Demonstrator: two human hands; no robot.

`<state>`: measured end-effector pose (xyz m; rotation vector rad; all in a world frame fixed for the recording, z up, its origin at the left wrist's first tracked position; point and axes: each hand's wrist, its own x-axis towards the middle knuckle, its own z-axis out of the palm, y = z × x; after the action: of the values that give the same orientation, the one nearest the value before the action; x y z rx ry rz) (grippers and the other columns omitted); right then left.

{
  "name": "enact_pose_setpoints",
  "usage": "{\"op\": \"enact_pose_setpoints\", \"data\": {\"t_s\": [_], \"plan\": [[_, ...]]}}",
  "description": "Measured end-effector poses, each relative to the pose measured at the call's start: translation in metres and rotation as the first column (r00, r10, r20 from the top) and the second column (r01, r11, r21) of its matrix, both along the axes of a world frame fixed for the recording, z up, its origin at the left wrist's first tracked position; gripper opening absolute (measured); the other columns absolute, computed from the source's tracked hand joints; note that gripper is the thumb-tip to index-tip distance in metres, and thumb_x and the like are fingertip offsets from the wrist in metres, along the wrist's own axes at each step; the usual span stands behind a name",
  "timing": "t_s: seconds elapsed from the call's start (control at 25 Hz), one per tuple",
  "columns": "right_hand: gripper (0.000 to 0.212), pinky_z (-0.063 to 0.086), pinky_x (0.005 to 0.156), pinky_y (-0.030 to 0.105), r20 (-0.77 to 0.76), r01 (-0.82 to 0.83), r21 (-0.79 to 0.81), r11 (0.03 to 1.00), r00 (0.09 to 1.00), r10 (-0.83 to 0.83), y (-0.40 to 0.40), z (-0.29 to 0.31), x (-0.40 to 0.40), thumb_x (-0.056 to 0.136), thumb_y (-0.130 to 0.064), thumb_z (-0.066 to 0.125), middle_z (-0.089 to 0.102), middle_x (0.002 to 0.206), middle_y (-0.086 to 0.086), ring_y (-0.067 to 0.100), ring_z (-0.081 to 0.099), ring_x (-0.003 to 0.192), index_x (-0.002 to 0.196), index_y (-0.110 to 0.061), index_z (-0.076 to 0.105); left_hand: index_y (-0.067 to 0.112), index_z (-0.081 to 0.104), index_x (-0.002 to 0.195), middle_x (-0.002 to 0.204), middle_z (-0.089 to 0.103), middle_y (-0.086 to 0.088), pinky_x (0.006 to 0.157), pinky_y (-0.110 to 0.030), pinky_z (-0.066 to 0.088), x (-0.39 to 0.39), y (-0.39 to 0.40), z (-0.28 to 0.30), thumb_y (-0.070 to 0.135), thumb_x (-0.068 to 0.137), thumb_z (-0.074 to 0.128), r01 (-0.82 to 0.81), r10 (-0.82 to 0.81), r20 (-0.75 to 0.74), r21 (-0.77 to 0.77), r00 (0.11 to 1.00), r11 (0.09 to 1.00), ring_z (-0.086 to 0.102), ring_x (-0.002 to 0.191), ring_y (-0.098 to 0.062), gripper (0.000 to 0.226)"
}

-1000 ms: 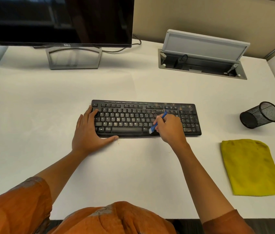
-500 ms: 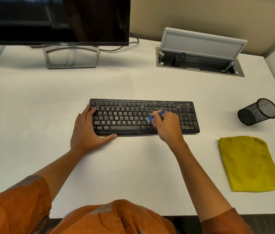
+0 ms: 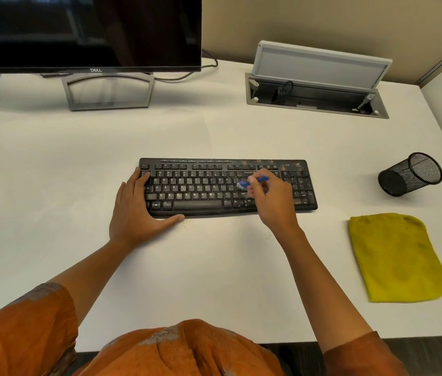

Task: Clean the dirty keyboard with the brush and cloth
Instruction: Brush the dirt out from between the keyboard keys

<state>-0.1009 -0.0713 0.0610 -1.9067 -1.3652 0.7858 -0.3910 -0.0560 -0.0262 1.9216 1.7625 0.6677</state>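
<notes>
White desk [image 3: 51,185]: keyboard [image 3: 214,185] lengthwise left-right, left hand [image 3: 136,210] flat, right hand [image 3: 271,202] pinching brush [image 3: 252,181].

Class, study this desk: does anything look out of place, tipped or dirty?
The black mesh pen cup lies on its side right of the keyboard, instead of standing. Brownish specks mark the keyboard's top right strip, and a few crumbs lie on the desk at its front edge.
</notes>
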Motion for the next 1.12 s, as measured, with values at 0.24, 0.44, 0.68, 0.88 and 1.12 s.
{"op": "enact_pose_setpoints", "data": {"t_s": [0.24,0.44,0.68,0.88,1.12], "plan": [[0.029,0.057,0.072,0.044,0.151,-0.150,-0.114,0.982,0.974,0.166,-0.008,-0.004,0.014,0.103,-0.031,0.050,0.068,0.070,0.002,0.022,0.067,0.070,0.086,-0.014,0.065,0.023,0.030,0.155,0.168,0.022,0.006,0.121,-0.048,0.032,0.000,0.001,0.000,0.075,0.058,0.084,-0.001,0.001,-0.003,0.006,1.000,1.000,0.029,0.150,-0.023,0.123],[0.028,0.058,0.071,0.041,0.115,-0.038,-0.075,0.996,0.992,0.046,-0.009,-0.007,0.012,0.103,-0.030,0.051,0.069,0.070,0.000,0.020,0.068,0.070,0.089,-0.012,0.067,0.022,0.030,0.155,0.168,0.022,0.005,0.122,-0.048,0.031,0.001,0.001,0.000,0.074,0.058,0.085,0.004,-0.003,-0.005,0.011,1.000,1.000,0.029,0.150,-0.022,0.123],[0.033,0.059,0.070,0.047,0.074,0.129,-0.008,0.992,0.989,-0.129,-0.009,-0.010,0.011,0.103,-0.029,0.049,0.069,0.072,0.007,0.026,0.069,0.070,0.085,-0.008,0.066,0.025,0.030,0.154,0.168,0.022,0.005,0.122,-0.047,0.031,0.001,0.001,0.000,0.077,0.058,0.083,0.005,-0.005,0.002,0.002,1.000,1.000,0.028,0.151,-0.022,0.122],[0.034,0.057,0.066,0.043,0.116,0.078,0.019,0.997,0.990,-0.079,-0.014,-0.018,0.000,0.105,-0.027,0.046,0.070,0.074,0.006,0.023,0.068,0.068,0.088,-0.006,0.068,0.025,0.029,0.155,0.168,0.022,0.005,0.122,-0.046,0.030,0.001,0.000,0.000,0.081,0.057,0.077,0.005,-0.005,0.000,0.000,1.000,1.000,0.028,0.150,-0.023,0.123],[0.035,0.056,0.063,0.045,0.082,0.140,0.038,0.989,0.986,-0.143,-0.017,-0.019,0.004,0.105,-0.027,0.045,0.067,0.071,0.007,0.028,0.066,0.067,0.083,-0.007,0.065,0.025,0.029,0.155,0.168,0.022,0.005,0.121,-0.048,0.032,-0.001,0.001,-0.001,0.081,0.057,0.078,0.008,-0.008,-0.007,0.000,1.000,1.000,0.029,0.150,-0.023,0.123]]}}
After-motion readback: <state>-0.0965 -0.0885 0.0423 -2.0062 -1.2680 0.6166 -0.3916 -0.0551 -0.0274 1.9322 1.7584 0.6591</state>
